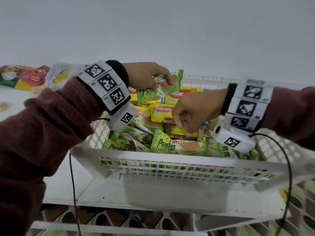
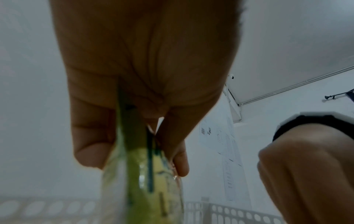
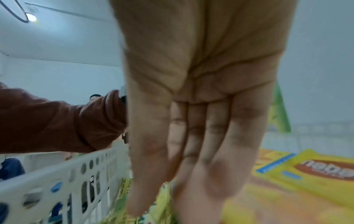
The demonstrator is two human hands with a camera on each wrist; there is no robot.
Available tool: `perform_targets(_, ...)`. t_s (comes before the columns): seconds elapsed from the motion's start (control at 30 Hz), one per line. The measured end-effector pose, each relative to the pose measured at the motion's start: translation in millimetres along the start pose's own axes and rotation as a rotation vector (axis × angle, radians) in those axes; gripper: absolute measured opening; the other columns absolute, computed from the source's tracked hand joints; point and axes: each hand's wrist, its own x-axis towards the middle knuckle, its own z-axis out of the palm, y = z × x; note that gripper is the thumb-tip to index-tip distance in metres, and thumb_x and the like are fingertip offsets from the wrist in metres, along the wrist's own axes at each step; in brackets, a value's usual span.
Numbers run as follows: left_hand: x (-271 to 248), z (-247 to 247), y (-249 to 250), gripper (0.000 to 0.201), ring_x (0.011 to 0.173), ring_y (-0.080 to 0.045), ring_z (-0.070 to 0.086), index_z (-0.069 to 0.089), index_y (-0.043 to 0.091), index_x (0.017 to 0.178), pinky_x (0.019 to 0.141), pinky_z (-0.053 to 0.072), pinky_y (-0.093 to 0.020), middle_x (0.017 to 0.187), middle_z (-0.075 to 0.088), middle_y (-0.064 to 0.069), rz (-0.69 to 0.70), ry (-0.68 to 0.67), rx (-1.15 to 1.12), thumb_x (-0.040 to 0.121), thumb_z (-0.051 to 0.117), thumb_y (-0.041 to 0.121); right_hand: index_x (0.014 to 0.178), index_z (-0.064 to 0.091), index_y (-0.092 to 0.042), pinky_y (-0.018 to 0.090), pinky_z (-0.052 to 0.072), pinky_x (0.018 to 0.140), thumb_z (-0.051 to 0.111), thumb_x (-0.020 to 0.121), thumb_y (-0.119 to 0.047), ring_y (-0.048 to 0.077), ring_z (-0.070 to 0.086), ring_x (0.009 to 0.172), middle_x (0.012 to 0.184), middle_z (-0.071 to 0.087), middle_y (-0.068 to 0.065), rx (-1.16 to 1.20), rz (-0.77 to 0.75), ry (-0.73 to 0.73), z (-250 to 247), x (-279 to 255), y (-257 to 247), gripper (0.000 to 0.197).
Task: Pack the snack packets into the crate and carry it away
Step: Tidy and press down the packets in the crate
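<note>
White lattice plastic forms the crate (image 1: 170, 160), heaped with green pandan cake packets (image 1: 177, 145) and yellow wafer packets (image 1: 162, 111). The left hand (image 1: 144, 75) pinches one green packet (image 1: 158, 91) between thumb and fingers (image 2: 91, 136), and it hangs below the fingertips over the far side of the crate. The right hand (image 1: 194, 109) is over the heap with nothing in it, its fingers (image 3: 191, 144) straight and close together, tips pointing down just above the packets. More packets (image 1: 25, 75) lie outside the crate, beyond the left wrist.
</note>
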Motion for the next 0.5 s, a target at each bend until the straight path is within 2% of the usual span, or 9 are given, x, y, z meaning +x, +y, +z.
perform_targets(0.07,1.5,2.7,2.1,0.041,0.059,0.018,0.047,0.056,0.028,0.117,0.056,0.034,-0.007,0.111,0.048,0.012,-0.011,-0.020,-0.012,0.092,0.043,-0.001,0.080,0.069,-0.012,0.009,0.047,0.054,0.073,0.073,0.003,-0.006,0.057,0.049,0.061,0.064,-0.008,0.070,0.006,-0.162,-2.0,-9.5,7.7,0.016)
perform_targets(0.13,3.9,8.4,6.0,0.043,0.072,0.015,0.054,0.063,0.030,0.108,0.069,0.044,-0.012,0.104,0.058,0.008,-0.014,-0.076,-0.034,0.092,0.041,-0.003,0.098,0.070,-0.002,0.010,0.049,0.061,0.069,0.074,0.009,-0.009,0.058,0.053,0.067,0.067,0.001,0.075,0.011,-0.323,11.0,-12.4,10.2,0.027)
perform_targets(0.2,6.6,17.0,10.2,0.047,0.081,-0.010,0.059,0.068,0.037,0.094,0.083,0.051,-0.031,0.085,0.056,0.003,-0.018,-0.191,-0.033,0.091,0.041,-0.002,0.112,0.065,-0.002,0.009,0.046,0.061,0.067,0.073,0.011,-0.009,0.055,0.052,0.077,0.065,0.009,-0.022,-0.021,-0.394,25.0,-9.3,11.9,0.041)
perform_targets(0.23,6.5,22.5,13.0,0.044,0.080,-0.019,0.056,0.067,0.039,0.092,0.085,0.050,-0.039,0.083,0.051,0.002,-0.018,-0.259,-0.020,0.091,0.043,0.001,0.115,0.064,-0.004,0.014,0.046,0.063,0.068,0.072,0.010,-0.005,0.054,0.055,0.080,0.064,0.011,-0.074,-0.046,-0.393,28.7,-7.9,11.9,0.045)
perform_targets(0.3,4.3,34.3,23.8,0.022,0.075,-0.012,0.049,0.068,0.028,0.105,0.084,0.041,-0.029,0.083,0.047,0.004,-0.017,-0.375,0.058,0.091,0.054,0.017,0.125,0.057,-0.009,0.021,0.047,0.072,0.072,0.073,-0.001,0.008,0.060,0.075,0.093,0.064,0.010,-0.171,-0.060,-0.351,29.0,-6.1,11.9,0.055)
perform_targets(0.33,4.5,38.6,27.9,0.027,0.078,-0.010,0.047,0.066,0.021,0.111,0.082,0.036,-0.025,0.088,0.046,0.003,-0.014,-0.410,0.110,0.086,0.060,0.030,0.131,0.051,-0.014,0.021,0.046,0.079,0.074,0.074,-0.007,0.013,0.062,0.089,0.104,0.064,0.009,-0.232,-0.066,-0.327,27.7,-5.6,13.3,0.062)
perform_targets(0.4,2.9,44.6,35.3,0.051,0.094,-0.013,0.043,0.060,0.019,0.115,0.082,0.038,-0.027,0.106,0.037,0.002,-0.036,-0.445,0.220,0.073,0.069,0.047,0.138,0.042,-0.021,0.028,0.046,0.091,0.074,0.075,-0.013,0.019,0.058,0.110,0.123,0.059,0.007,-0.331,-0.072,-0.322,23.4,-7.5,15.9,0.071)
perform_targets(0.47,2.5,50.2,39.3,0.061,0.098,-0.014,0.041,0.054,0.022,0.116,0.073,0.038,-0.027,0.115,0.030,0.003,-0.039,-0.445,0.368,0.066,0.074,0.051,0.138,0.040,-0.020,0.027,0.045,0.090,0.073,0.075,-0.014,0.020,0.056,0.112,0.127,0.056,0.006,-0.369,-0.097,-0.285,21.3,-10.4,19.4,0.071)
perform_targets(0.5,2.5,52.7,40.5,0.065,0.097,-0.016,0.042,0.051,0.022,0.117,0.066,0.037,-0.027,0.119,0.029,0.002,-0.029,-0.435,0.443,0.064,0.076,0.051,0.134,0.045,-0.017,0.021,0.043,0.082,0.072,0.076,-0.013,0.020,0.058,0.106,0.121,0.058,0.006,-0.389,-0.119,-0.254,24.8,-8.7,18.6,0.064)
